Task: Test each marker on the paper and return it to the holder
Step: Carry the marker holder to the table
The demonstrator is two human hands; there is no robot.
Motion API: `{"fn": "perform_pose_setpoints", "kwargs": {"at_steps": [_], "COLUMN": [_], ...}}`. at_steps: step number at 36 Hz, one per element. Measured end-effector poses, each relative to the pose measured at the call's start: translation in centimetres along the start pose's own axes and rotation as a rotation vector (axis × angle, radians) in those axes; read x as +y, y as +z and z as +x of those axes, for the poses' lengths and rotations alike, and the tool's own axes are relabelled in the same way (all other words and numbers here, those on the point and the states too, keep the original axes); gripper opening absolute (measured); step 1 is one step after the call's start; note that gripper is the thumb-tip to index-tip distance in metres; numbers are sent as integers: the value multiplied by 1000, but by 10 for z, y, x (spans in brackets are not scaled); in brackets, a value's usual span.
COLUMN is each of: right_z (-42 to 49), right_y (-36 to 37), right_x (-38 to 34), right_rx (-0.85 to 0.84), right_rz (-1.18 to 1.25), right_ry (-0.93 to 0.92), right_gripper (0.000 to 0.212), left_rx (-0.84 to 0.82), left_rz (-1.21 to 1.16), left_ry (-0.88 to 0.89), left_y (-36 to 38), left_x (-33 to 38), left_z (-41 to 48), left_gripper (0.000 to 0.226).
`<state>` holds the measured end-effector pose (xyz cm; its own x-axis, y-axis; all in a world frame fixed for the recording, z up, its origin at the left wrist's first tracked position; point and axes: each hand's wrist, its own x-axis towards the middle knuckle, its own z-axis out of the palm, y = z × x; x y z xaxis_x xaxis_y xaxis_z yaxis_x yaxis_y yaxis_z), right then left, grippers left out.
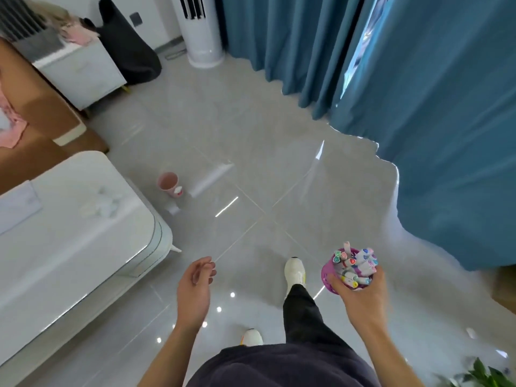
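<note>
Both hands are out in front of the body. The right hand grips a purple holder from beneath, fingers curled round its side. The left hand is empty, its fingers loosely curled. Markers stand packed in the holder, their caps poking above the rim.

The likely risk is a spill. Only one hand carries the holder, and the person seems mid-stride on a glossy floor. A tilt or jolt could tip markers out to roll away.

No marker is out yet. The white desk lies left of the left hand, apart from it. A pale sheet at its far left may be the paper, though I cannot tell.
</note>
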<state>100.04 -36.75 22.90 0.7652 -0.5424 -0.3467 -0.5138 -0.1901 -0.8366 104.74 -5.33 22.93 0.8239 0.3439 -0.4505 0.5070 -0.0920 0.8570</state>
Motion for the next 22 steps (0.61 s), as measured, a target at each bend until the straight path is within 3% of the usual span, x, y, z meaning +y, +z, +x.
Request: {"fn": "perform_pose_setpoints", "kwargs": {"at_steps": [8,22], "right_z": [132,289], "right_y": [27,92], "right_x": [-90,-173], "right_rx": [-163,-313], "right_rz": [29,-89], "right_ry": [-123,-159], "right_gripper": [54,68], "left_rx": [155,317], "left_rz": [-65,-138], "left_ry": [-13,-112], "left_y": [61,108], "left_x": [54,121], "left_z": [72,165], "left_gripper": [18,18]}}
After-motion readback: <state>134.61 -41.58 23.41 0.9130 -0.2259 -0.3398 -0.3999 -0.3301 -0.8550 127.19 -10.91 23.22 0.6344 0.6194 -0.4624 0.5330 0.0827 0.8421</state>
